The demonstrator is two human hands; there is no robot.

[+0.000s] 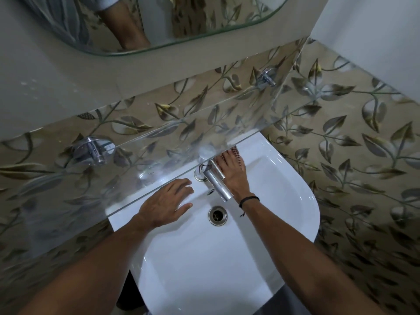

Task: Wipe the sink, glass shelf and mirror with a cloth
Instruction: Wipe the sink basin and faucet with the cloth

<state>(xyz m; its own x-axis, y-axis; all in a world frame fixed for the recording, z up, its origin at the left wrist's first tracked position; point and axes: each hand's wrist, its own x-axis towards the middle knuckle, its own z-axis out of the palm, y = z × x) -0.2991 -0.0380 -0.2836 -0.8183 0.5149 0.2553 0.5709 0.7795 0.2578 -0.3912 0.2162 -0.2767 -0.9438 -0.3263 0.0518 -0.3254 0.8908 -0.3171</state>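
The white sink (pixel 204 258) lies below me, with a chrome tap (pixel 216 180) at its back and a drain (pixel 217 215) in the bowl. My left hand (pixel 166 205) rests flat on the sink's left rim, fingers spread and holding nothing. My right hand (pixel 234 176) reaches past the right side of the tap. Its straight fingers press a small reddish cloth with dark dots (pixel 234 153) onto the sink's back rim, partly under the glass shelf (pixel 159 137). The shelf runs slantwise above the sink's back. The mirror (pixel 204 19) hangs at the top and reflects my forearm.
Two chrome brackets (pixel 94 151) (pixel 266 78) hold the shelf to the leaf-patterned tiled wall (pixel 341 133). A plain white wall (pixel 375 30) closes in at the upper right. My right wrist wears a black cord band (pixel 248 198).
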